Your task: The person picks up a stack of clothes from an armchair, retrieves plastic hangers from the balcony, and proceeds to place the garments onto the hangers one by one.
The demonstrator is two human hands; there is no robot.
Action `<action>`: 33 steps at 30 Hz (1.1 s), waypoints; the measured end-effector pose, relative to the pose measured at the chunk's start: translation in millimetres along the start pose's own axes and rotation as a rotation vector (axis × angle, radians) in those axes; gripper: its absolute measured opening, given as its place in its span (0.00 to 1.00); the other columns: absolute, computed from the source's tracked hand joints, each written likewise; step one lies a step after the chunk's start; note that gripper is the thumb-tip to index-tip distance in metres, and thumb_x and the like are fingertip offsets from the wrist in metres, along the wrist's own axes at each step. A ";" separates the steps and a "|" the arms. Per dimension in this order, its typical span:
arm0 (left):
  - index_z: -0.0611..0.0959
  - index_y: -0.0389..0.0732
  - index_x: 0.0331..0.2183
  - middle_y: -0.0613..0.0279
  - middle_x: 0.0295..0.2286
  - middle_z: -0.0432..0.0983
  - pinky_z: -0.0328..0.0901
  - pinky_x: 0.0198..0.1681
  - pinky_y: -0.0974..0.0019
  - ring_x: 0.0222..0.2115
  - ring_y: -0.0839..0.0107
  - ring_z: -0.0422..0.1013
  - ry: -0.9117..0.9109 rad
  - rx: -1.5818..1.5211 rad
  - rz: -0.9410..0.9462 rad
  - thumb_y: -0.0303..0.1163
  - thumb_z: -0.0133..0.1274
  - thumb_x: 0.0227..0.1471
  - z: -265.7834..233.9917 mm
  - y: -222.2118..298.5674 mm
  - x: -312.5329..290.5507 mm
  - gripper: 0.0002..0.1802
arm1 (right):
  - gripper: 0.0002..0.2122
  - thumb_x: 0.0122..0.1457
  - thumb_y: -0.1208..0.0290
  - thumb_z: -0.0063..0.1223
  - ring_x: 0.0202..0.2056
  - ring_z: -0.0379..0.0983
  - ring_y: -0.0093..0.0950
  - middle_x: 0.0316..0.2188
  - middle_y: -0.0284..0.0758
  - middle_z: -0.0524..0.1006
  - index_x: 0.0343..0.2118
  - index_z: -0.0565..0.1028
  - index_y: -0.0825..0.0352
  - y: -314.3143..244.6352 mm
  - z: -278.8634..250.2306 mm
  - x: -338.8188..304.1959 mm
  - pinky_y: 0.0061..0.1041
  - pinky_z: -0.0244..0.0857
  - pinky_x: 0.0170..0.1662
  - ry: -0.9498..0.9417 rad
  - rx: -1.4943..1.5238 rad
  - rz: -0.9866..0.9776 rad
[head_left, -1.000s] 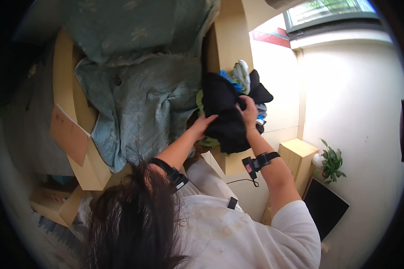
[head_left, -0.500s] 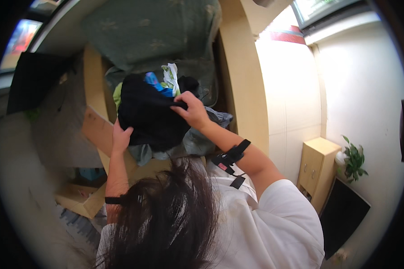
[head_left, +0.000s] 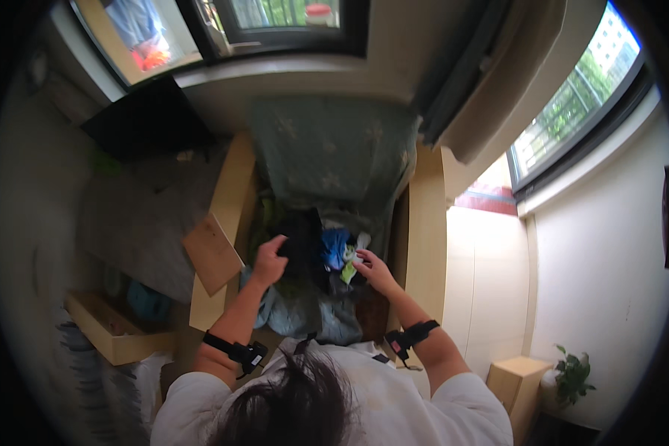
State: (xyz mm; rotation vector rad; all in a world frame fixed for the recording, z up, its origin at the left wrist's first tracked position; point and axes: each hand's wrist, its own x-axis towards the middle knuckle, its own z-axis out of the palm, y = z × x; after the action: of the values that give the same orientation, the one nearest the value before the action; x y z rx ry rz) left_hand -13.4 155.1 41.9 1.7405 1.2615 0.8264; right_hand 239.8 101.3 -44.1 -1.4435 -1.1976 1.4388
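A heap of crumpled cloths lies between two pale wooden sides. My left hand [head_left: 269,260] is closed on a black cloth [head_left: 302,241] at the left of the heap. Beside that cloth is a crumpled blue piece [head_left: 335,245]. To its right sits a small crumpled white and green piece [head_left: 348,273], whose kind I cannot make out. At its right edge is my right hand [head_left: 377,272], its fingers slightly apart and seeming to touch it. Grey-blue fabric [head_left: 293,308] spreads below the heap.
Behind the heap stands a patterned grey-green fabric back [head_left: 334,149]. Wooden sides [head_left: 425,245] flank it, with a small wooden board [head_left: 212,255] leaning at the left. An open drawer [head_left: 119,334] is at lower left. A cabinet [head_left: 519,383] and potted plant [head_left: 572,375] stand right.
My view has shifted, bringing the windows behind into sight. My right hand has left the black cloth's edge for the white and green piece. The black cloth is now bunched toward the left.
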 end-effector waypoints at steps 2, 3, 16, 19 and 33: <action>0.70 0.32 0.32 0.57 0.28 0.69 0.58 0.37 0.75 0.32 0.73 0.64 -0.141 -0.110 0.118 0.12 0.37 0.24 3.3 43.1 0.0 0.23 | 0.20 0.50 0.64 0.41 0.41 0.59 0.21 0.41 0.35 0.62 0.45 0.56 0.65 -20.3 10.3 4.1 0.19 0.53 0.41 -0.051 0.191 -0.066; 0.71 0.33 0.31 0.58 0.28 0.69 0.58 0.36 0.75 0.31 0.75 0.64 -0.168 -0.191 0.168 0.11 0.36 0.23 4.8 51.7 -2.8 0.24 | 0.20 0.52 0.61 0.37 0.44 0.56 0.22 0.41 0.36 0.62 0.46 0.56 0.65 -44.6 13.0 0.9 0.21 0.51 0.44 -0.115 0.185 -0.045; 0.66 0.38 0.22 0.53 0.23 0.69 0.58 0.34 0.61 0.28 0.57 0.63 -0.576 -0.654 0.820 0.21 0.45 0.37 -13.1 140.3 -21.5 0.06 | 0.19 0.49 0.56 0.36 0.29 0.66 0.24 0.28 0.33 0.68 0.41 0.61 0.63 -34.1 47.5 27.0 0.21 0.59 0.29 -0.469 -0.208 -0.051; 0.66 0.38 0.21 0.53 0.26 0.68 0.57 0.36 0.62 0.29 0.58 0.63 -0.601 -0.674 0.785 0.18 0.45 0.33 -14.7 132.5 -25.8 0.07 | 0.18 0.47 0.58 0.40 0.30 0.66 0.24 0.29 0.34 0.69 0.40 0.63 0.63 6.1 61.0 51.5 0.21 0.59 0.32 -0.543 -0.275 -0.113; 0.55 0.42 0.48 0.60 0.45 0.54 0.49 0.46 0.68 0.44 0.70 0.54 -0.981 -0.649 -0.209 0.35 0.51 0.38 -63.1 20.2 -45.0 0.35 | 0.17 0.40 0.79 0.43 0.34 0.64 0.22 0.31 0.34 0.70 0.38 0.64 0.70 -71.0 22.7 40.2 0.20 0.56 0.38 -0.206 -0.211 -0.438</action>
State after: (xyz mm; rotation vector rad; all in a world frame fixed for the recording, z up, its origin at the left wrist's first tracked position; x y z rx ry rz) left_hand -71.8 123.5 86.5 1.1721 0.4138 0.1389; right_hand 207.0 156.8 10.7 -1.0879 -1.7155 1.2008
